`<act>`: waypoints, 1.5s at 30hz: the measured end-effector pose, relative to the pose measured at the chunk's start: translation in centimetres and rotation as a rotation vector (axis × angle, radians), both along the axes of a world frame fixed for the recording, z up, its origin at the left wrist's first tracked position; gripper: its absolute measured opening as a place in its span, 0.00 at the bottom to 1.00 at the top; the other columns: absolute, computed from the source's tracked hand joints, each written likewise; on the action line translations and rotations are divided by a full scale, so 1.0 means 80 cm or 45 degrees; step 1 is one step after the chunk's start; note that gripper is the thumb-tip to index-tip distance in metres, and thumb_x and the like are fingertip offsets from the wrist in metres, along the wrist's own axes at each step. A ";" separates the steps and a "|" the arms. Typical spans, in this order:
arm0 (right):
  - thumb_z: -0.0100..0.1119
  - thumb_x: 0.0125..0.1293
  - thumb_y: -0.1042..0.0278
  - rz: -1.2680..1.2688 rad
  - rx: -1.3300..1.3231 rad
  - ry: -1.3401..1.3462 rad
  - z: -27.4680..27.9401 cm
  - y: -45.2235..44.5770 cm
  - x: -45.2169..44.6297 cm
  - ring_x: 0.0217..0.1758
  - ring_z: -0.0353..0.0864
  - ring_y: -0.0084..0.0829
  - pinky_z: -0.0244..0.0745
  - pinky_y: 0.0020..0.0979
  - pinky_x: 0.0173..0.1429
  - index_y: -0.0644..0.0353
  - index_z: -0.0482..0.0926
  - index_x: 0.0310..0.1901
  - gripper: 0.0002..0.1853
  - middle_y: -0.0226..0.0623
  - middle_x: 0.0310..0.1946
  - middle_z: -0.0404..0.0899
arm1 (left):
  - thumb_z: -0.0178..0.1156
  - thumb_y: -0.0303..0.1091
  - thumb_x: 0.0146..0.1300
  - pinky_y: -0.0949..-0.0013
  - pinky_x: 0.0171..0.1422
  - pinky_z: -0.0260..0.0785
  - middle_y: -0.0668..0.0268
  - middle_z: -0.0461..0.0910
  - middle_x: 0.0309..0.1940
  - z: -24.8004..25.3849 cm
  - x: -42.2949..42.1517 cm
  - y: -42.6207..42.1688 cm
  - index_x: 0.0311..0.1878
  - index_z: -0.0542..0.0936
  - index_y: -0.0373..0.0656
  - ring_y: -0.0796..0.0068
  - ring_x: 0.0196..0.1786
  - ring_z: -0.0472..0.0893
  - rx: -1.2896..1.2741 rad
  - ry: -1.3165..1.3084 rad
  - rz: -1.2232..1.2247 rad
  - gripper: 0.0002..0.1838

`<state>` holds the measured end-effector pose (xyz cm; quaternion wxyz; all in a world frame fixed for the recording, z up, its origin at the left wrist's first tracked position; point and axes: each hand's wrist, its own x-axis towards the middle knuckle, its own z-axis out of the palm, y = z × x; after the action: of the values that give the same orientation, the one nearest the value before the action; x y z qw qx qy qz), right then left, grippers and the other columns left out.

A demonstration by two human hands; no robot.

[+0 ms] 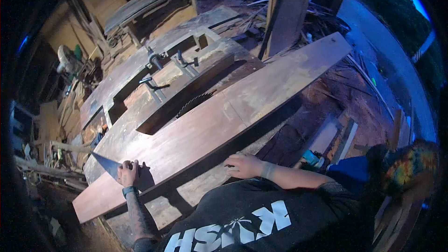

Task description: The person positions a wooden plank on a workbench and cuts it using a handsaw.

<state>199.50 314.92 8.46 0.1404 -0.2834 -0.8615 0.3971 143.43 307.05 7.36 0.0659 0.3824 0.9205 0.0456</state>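
A long, wide wooden board (186, 135) lies diagonally across a saw table (126, 128), beside a toothed saw blade (193, 104) and a long upright fence (186, 91). Near the board's lower left end, my left hand (128, 173) is closed on a flat triangular metal piece (107, 163) whose tip points up and left. My right hand (243, 165) is off the board, just below its near edge, with loosely bent fingers and nothing visible in them.
Clamps (154, 84) sit on the table behind the fence. A wooden post (289, 14) stands beyond the board. Wood offcuts (345, 140) and a teal tool (312, 158) are at the right. Scrap wood (51, 121) is piled at the left.
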 end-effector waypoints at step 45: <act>0.71 0.68 0.49 -1.463 0.023 -0.220 0.140 -0.278 0.024 0.57 0.84 0.48 0.77 0.47 0.61 0.65 0.69 0.69 0.37 0.51 0.53 0.84 | 0.61 0.37 0.59 0.36 0.72 0.59 0.48 0.75 0.58 0.106 0.320 -0.022 0.56 0.84 0.56 0.44 0.67 0.72 0.759 -0.169 -2.590 0.20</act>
<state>201.42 292.71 19.69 0.2649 -0.7358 -0.5811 0.2252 169.04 305.32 15.83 0.0267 0.9699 0.1139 0.2136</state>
